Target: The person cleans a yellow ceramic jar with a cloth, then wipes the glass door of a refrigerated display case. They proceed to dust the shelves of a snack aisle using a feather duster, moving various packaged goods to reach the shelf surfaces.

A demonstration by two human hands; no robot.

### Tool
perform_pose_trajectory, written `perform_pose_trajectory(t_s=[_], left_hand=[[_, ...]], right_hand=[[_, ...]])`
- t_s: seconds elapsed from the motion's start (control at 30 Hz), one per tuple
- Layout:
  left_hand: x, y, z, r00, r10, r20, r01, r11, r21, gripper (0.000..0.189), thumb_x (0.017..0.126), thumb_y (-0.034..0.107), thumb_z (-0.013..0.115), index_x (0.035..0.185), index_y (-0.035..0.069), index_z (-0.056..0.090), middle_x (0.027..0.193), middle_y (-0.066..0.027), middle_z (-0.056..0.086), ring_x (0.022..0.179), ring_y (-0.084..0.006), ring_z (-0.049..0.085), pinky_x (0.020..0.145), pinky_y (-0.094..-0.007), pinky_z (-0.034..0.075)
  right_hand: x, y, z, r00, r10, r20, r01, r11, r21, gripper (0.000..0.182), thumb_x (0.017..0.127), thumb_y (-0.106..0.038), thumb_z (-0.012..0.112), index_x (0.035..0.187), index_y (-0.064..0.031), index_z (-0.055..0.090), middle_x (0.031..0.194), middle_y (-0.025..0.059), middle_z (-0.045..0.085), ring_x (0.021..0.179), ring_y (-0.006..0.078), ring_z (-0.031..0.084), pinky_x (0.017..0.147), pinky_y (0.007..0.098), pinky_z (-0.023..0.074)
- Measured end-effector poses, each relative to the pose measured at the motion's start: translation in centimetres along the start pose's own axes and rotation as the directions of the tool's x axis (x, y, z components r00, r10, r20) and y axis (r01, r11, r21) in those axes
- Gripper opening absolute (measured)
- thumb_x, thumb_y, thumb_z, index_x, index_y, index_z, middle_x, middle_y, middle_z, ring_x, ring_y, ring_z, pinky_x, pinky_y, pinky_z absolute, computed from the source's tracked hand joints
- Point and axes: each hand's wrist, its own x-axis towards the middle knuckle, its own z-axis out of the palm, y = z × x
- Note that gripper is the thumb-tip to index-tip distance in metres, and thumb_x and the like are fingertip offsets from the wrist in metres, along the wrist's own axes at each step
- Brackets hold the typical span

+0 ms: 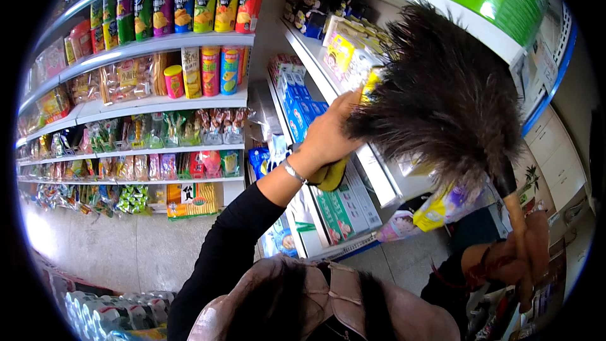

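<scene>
My right hand grips the wooden handle of a feather duster at the lower right. The duster's dark feathers spread over the right-hand shelves and cover part of their goods. My left hand reaches to the edge of a middle shelf, beside a yellow packet; its fingertips are partly hidden, so whether it holds anything is unclear. Beneath the left wrist is a yellow and dark item. Blue boxes lie on the shelf below, left of the hand.
Snack shelves with colourful canisters stand at the left. A green tub sits on the top right shelf. Yellow and purple bags hang at the right shelf's end. Wrapped bottles are at the lower left, by the tiled floor.
</scene>
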Motion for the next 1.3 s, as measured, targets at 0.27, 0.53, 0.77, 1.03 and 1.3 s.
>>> perform_pose_trajectory(t_s=[0.27, 0.53, 0.77, 1.03, 1.3], left_hand=[[4.3, -6.2, -5.4, 0.988, -0.152, 0.041, 0.154, 0.987, -0.052, 0.075, 0.081, 0.039, 0.066, 0.137, 0.0, 0.036, 0.134, -0.0254, 0.044, 0.121, -0.0384, 0.047, 0.099, -0.04, 0.041], [9.8, -21.9, -3.6, 0.86, 0.505, 0.067, -0.506, 0.829, 0.24, 0.039, 0.081, 0.032, 0.063, 0.113, 0.01, 0.062, 0.118, -0.0137, 0.06, 0.109, -0.0331, 0.056, 0.089, -0.0374, 0.047], [4.5, -15.1, -12.9, 0.695, 0.305, 0.651, 0.409, 0.576, -0.707, 0.05, 0.084, 0.036, 0.065, 0.122, 0.005, 0.056, 0.114, -0.0089, 0.063, 0.092, -0.02, 0.062, 0.078, -0.0322, 0.049], [-4.8, -15.4, -13.1, 0.689, -0.051, 0.723, 0.667, -0.347, -0.66, 0.034, 0.092, 0.023, 0.047, 0.119, 0.003, 0.054, 0.102, -0.0076, 0.056, 0.094, -0.0163, 0.055, 0.084, -0.0281, 0.045], [-7.9, -16.5, -12.9, 0.629, -0.335, 0.702, 0.635, -0.299, -0.712, 0.028, 0.091, 0.023, 0.047, 0.105, 0.001, 0.057, 0.086, -0.0047, 0.058, 0.081, -0.0131, 0.052, 0.074, -0.0248, 0.042]], right_hand=[[2.8, -5.0, 6.2, 0.935, 0.308, 0.178, -0.258, 0.931, -0.26, 0.043, 0.09, -0.038, 0.044, 0.097, 0.0043, 0.051, 0.081, 0.0171, 0.055, 0.064, 0.0242, 0.05, 0.055, 0.0326, 0.0392], [14.1, -6.5, 23.7, 0.835, 0.322, 0.446, -0.3, 0.946, -0.121, 0.032, 0.089, -0.029, 0.06, 0.102, -0.0002, 0.063, 0.078, 0.0073, 0.057, 0.063, 0.0167, 0.052, 0.059, 0.0257, 0.0383], [10.9, -9.9, 28.2, 0.792, 0.324, 0.517, -0.266, 0.946, -0.184, 0.031, 0.074, -0.029, 0.07, 0.096, -0.0084, 0.063, 0.079, 0.0051, 0.057, 0.069, 0.0222, 0.057, 0.059, 0.0336, 0.0439], [11.2, -9.7, 36.5, 0.227, 0.049, 0.973, -0.362, 0.932, 0.037, 0.044, 0.079, -0.015, 0.058, 0.122, -0.0135, 0.053, 0.088, 0.0067, 0.055, 0.078, 0.0265, 0.059, 0.066, 0.0369, 0.0479], [14.7, 10.8, 49.0, 0.318, 0.475, 0.821, -0.253, 0.877, -0.409, 0.038, 0.079, -0.019, 0.064, 0.113, -0.0022, 0.06, 0.092, 0.0179, 0.065, 0.082, 0.0339, 0.063, 0.073, 0.0385, 0.0502]])
